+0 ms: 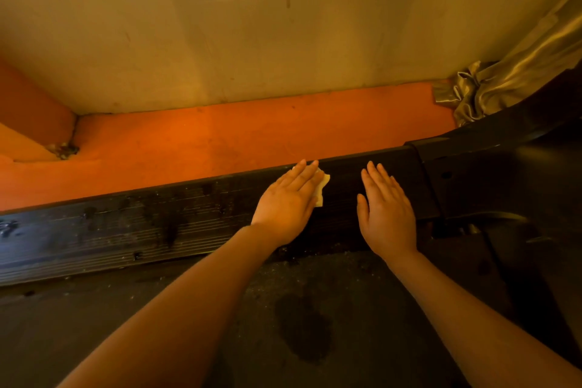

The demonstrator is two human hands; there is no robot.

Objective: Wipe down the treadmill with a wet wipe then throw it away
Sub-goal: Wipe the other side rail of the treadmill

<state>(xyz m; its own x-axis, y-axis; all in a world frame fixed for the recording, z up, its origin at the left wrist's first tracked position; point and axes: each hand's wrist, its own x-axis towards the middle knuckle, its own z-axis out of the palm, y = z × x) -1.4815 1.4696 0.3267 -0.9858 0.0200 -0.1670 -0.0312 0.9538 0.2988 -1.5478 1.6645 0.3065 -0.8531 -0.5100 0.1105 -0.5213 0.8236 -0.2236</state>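
- Two hands lie flat on the treadmill's side rail (189, 217): our left hand (285, 208) presses the wet wipe (322, 187) under straight fingers, and our right hand (385, 214) rests palm down just beside it, holding nothing.
- We see only a pale crumpled corner of the wet wipe, poking out past the left hand's fingers on the side toward the right hand; the rest is hidden under the palm.
- We judge the step in hand to be wiping the ribbed rail, so we keep the palm's weight even and the wipe spread, not bunched, so it reaches into the grooves.
- We run the strokes along the ribs rather than across them; a crosswise pass would likely skip the channels.
- We let the right hand act as a brace, and keep it off any patch we have just cleaned.
- To the left the rail shows dark wet-looking blotches and specks, so that stretch probably wants a second, firmer pass.
- Near us the belt (220, 324) carries gritty flecks and a dark stain (302, 327); we would turn the wipe to a fresh face before tackling it.
- Beyond the rail lie the orange floor (220, 142), the wall (252, 25) and a heap of shiny cloth (472, 88) at the right; no bin is visible, so disposal waits.
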